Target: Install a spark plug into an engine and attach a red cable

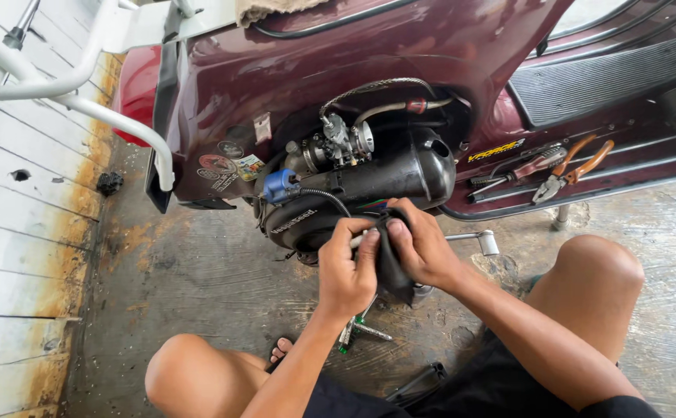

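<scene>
Down by the scooter's engine (369,182), your left hand (347,272) and right hand (424,246) both have fingers pinching that soft, floppy dark rag (392,267), so bunch it tight around the metal rod (359,239).

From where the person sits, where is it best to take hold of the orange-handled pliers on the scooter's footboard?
Probably by the two orange handles of the pliers, coming from the right and above. The handles spread open toward the upper right and lie free, while the metal jaws point down-left, close beside the red-handled tool.
</scene>
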